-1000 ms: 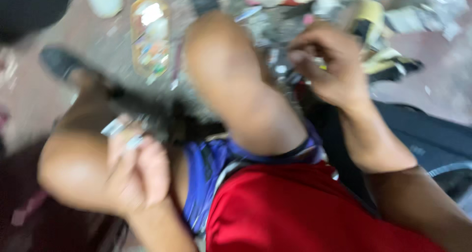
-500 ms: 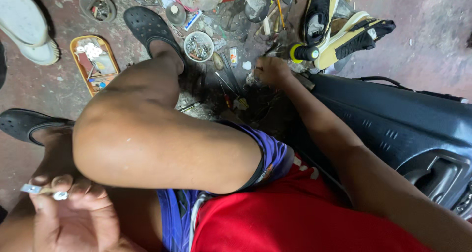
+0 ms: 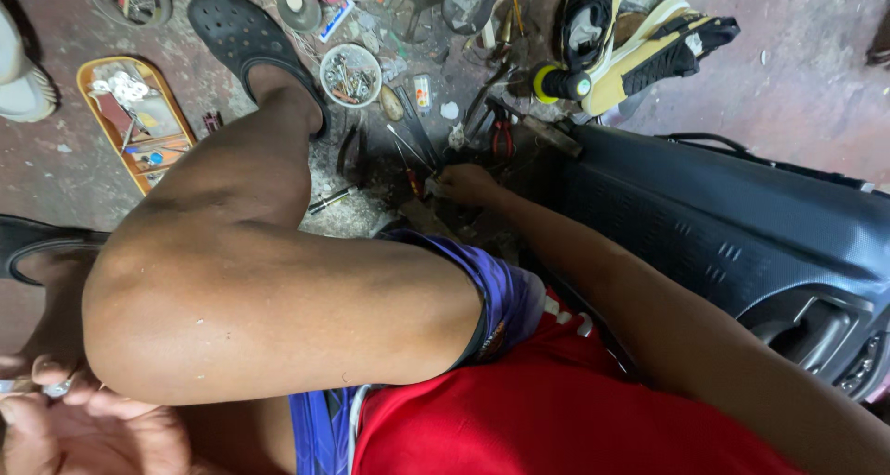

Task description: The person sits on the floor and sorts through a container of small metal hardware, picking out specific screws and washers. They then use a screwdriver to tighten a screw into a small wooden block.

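A floor-level repair workshop: stained concrete floor (image 3: 807, 76), a bowl of screws (image 3: 350, 75) at 12 o'clock, pliers (image 3: 502, 134) beside it, a parts tray (image 3: 136, 123) at 10.

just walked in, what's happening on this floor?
A person sits low on the floor, one knee raised. The right hand reaches down into a scatter of hand tools beside a large black plastic panel; what it touches is unclear. The left hand, bottom left, pinches a small shiny piece. A round dish of screws and an orange tray of small parts lie nearby.
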